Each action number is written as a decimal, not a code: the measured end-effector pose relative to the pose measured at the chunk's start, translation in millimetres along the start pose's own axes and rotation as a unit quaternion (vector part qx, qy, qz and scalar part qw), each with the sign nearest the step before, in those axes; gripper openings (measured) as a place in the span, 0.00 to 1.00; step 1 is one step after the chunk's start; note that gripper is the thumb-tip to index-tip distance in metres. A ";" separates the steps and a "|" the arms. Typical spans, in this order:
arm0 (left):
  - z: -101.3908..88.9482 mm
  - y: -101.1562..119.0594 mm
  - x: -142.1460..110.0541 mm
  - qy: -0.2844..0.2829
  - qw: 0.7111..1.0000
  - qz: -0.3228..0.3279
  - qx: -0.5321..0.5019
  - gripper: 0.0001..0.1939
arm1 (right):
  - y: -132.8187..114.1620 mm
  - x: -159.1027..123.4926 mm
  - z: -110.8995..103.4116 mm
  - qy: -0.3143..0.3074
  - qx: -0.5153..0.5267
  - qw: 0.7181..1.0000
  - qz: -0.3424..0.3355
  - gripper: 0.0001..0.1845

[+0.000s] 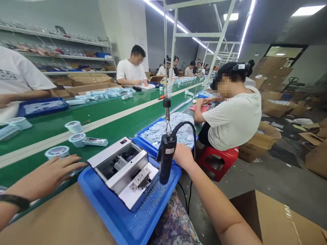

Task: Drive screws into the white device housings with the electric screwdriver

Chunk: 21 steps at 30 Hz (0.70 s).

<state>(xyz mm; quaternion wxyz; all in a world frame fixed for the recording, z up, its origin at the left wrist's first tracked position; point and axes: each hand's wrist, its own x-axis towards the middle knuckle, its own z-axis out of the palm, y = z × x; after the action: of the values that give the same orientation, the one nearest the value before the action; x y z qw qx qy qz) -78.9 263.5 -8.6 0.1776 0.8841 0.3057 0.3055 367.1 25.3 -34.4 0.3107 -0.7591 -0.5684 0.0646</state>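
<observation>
View: head camera, looking forward and down along a green conveyor belt (pixel 107 127) in a crowded workshop.

Left hand: my left hand (pixel 47 174) is released, fingers spread and grasping nothing, at the belt's near edge, a black wristband (pixel 15 201) on the wrist.

Right hand: my right hand (pixel 183 156) is just beside a black hand tool (pixel 166 160) hanging from a suspension line (pixel 166 114). The tool blocks the view, so I cannot tell whether the hand is grasping it.

Machine: a metal-cased bench machine (pixel 122 170), its top open, sits angled near the middle of a blue tray (pixel 107 207), with loose pale pieces (pixel 150 200) scattered on the tray's right side.

Nearby: three white round tubs (pixel 77 139) stand on the belt beyond my left hand. A blue bin (pixel 146 143) heaped with pale blue tags (pixel 166 131) lies just past the tray's far edge.

Workers: a co-worker (pixel 231 117) sits on a red plastic stool (pixel 219 163) to my right, and others line the belt.

Risk: a careless swing of the hanging tool could strike the machine, and its cord could snag. A nudge could send loose pieces into the open casing or off the tray.
</observation>
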 end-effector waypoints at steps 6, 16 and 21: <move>-18.6 30.8 1.3 -0.041 0.991 -0.037 0.118 0.16 | -19.2 8.6 1.3 -0.001 -0.035 0.999 0.011 0.10; -50.1 168.9 -123.0 0.004 0.998 -0.047 -0.041 0.23 | -77.9 -103.9 -36.3 0.070 0.336 0.903 -0.259 0.14; 7.5 211.1 -143.8 -0.105 0.966 -0.024 -0.233 0.28 | -172.9 -101.9 -5.8 0.028 0.426 0.796 -0.429 0.15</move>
<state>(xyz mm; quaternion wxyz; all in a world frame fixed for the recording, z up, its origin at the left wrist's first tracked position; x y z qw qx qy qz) -72.9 11.0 29.5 0.4172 0.8379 0.2268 0.2692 192.2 -41.2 38.5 0.6145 -0.2294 -0.7419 0.1393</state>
